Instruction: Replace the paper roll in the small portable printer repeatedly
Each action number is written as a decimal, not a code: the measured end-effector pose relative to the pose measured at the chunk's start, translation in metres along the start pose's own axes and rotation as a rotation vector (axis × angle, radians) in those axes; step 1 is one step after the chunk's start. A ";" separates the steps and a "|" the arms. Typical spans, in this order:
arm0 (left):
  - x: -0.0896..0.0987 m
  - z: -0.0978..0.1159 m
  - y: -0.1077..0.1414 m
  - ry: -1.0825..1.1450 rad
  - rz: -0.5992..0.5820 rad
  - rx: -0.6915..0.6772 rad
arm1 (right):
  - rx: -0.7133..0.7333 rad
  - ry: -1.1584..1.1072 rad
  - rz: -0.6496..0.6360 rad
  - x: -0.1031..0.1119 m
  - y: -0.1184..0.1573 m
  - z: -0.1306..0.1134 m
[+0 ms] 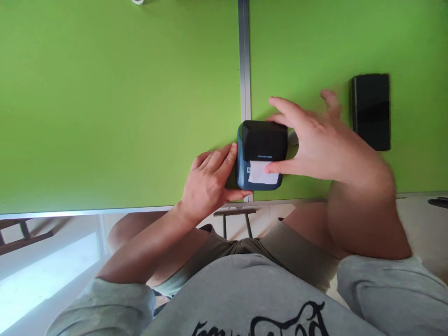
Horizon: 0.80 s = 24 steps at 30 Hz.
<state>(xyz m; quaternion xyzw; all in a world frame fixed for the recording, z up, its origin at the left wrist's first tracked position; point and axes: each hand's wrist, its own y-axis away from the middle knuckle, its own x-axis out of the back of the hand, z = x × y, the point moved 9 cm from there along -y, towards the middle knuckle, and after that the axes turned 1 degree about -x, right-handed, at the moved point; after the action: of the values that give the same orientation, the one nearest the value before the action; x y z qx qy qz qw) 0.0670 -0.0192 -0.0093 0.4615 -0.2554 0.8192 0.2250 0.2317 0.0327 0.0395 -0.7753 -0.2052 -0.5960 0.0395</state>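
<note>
A small label printer (265,140) with a black lid and a dark blue body sits on the green table, over the metal seam near the front edge. White paper (257,172) sticks out below its lid. My left hand (210,179) holds the printer's left side, fingers along the side and thumb at the front corner. My right hand (311,140) is spread at the printer's right, its thumb on the white paper and other fingers near the back corner. A small greyish round part shows at the printer's right side, partly behind that hand.
A black phone-like device (373,112) lies on the green table (122,102) to the right, beyond my right wrist. A white object (137,2) is cut off at the top edge. The table's front edge runs just before my lap.
</note>
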 end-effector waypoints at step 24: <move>0.002 0.003 0.000 -0.029 0.033 0.005 | 0.050 0.045 0.398 0.049 0.017 -0.011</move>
<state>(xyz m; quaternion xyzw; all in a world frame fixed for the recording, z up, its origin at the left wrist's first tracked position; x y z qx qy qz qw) 0.0675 -0.0212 -0.0060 0.4695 -0.2645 0.8167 0.2065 0.2380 0.0276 0.0921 -0.7858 -0.0619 -0.5883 0.1804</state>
